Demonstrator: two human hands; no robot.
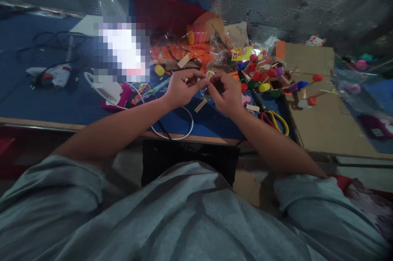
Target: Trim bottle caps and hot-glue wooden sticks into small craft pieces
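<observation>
My left hand (pixel 183 87) and my right hand (pixel 226 92) meet over the blue table, fingertips close together. Between them is a small pale wooden piece (pixel 209 75), pinched by the fingers of both hands; its exact shape is partly hidden. A similar flat wooden strip (pixel 200 105) lies on the table just below the hands. Another pale piece (pixel 252 107) rests beside my right wrist. Scissors (pixel 274 121) with red and yellow handles lie to the right of that wrist.
A cardboard sheet (pixel 331 117) covers the table's right part, beside a pile of colourful capped sticks (pixel 264 74). A white cable (pixel 192 123) loops near the front edge. At left are a glue gun (pixel 50 76), a purple box (pixel 124 95) and a bright blurred-out screen (pixel 123 48).
</observation>
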